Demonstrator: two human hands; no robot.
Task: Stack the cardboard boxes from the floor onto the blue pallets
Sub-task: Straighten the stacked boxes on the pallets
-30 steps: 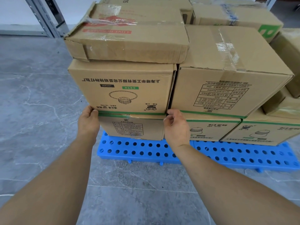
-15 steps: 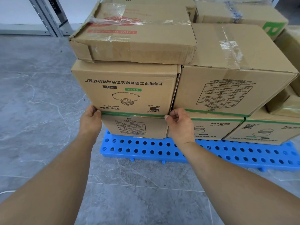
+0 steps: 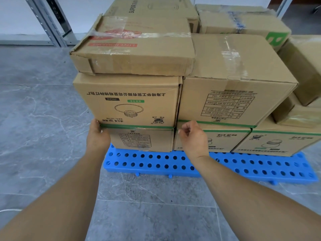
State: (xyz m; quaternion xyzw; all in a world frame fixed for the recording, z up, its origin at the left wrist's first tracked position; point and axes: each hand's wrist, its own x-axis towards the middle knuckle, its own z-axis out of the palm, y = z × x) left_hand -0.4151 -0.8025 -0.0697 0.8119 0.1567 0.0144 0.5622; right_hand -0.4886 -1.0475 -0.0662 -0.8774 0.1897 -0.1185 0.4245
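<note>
A blue perforated pallet [image 3: 156,164] lies on the grey floor and carries stacked cardboard boxes. At the stack's front left a lamp-print box [image 3: 128,101] sits on a lower box [image 3: 139,140], with a flat taped box [image 3: 135,61] on top of it. My left hand [image 3: 97,136] is at the lamp-print box's lower left corner, fingers curled round the edge. My right hand [image 3: 192,138] hovers just in front of that box's lower right corner, fingers curled, holding nothing. A taped box [image 3: 234,84] stands flush to the right.
More boxes fill the pallet's back and right side [image 3: 243,23]. Grey metal shelf posts [image 3: 52,21] rise at the back left. Tiled floor [image 3: 43,119] spreads left and in front. A white cable [image 3: 8,210] lies at the lower left.
My right hand has come off the lamp-print box's lower edge and drawn back slightly with curled fingers. The left hand stays at its corner. The view has shifted a little.
</note>
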